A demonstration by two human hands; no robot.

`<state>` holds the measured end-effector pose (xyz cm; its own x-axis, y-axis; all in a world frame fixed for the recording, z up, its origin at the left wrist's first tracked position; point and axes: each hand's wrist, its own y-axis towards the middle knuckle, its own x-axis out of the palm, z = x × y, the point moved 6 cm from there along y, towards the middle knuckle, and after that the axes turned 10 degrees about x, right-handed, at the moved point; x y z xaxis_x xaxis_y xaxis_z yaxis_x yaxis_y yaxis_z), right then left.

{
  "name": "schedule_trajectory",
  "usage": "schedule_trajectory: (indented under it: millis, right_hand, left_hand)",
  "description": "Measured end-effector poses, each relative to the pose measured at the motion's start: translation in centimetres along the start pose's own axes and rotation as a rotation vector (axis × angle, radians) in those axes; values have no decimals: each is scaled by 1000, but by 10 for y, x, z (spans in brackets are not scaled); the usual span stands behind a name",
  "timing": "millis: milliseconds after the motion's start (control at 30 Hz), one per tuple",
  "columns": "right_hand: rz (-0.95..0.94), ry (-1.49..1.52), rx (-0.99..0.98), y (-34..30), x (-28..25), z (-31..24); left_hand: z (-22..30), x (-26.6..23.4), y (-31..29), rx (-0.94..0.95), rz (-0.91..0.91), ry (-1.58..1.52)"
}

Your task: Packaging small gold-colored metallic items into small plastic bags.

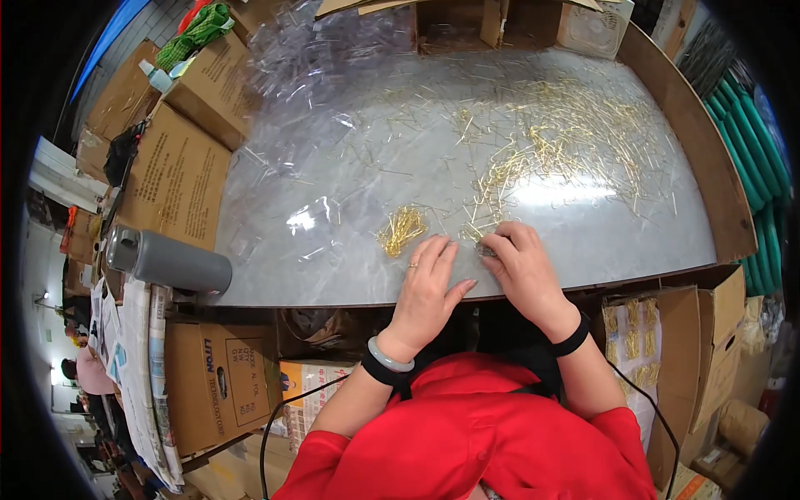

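On the grey tabletop [333, 279], my left hand [425, 287] rests near the front edge, its fingers stretched out and thumb apart, with nothing visible in it. Just beyond its fingertips lies a compact bundle of gold wire hooks [402, 231]. My right hand [523, 271] is beside it, fingers bent and the thumb drawn in, closed on a few small wire hooks at the table surface; its fingers partly hide them. Loose gold wire hooks [546, 150] spread from there toward the far right in a tangled heap.
Clear plastic bags [312, 71] pile up at the far left. A grey bottle [179, 260] lies on its side at the left edge. Cardboard walls [698, 158] border the table. Below right, an open box [675, 333] holds bundled gold pieces. A small whitish box [593, 29] stands at the back.
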<state>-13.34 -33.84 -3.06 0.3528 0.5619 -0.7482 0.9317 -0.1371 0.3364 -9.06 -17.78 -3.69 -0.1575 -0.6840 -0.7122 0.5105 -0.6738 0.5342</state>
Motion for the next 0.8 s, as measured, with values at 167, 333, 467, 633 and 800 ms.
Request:
schedule_trajectory:
  millis: [167, 333, 467, 633, 800]
  right_hand:
    - [56, 34, -1, 11, -32, -3]
    - [-240, -239, -141, 34, -51, 3]
    - [-442, -266, -134, 86, -29, 22]
    - [-67, -415, -217, 110, -18, 42]
    - [-205, -248, -100, 51, -26, 10]
  left_hand:
    - [4, 2, 3, 63, -84, 58]
    - [9, 8, 3, 155, -145, 185]
    - [8, 8, 1, 135, -162, 175]
    - [7, 7, 1, 123, -129, 115]
    - [0, 3, -5, 83, -65, 48]
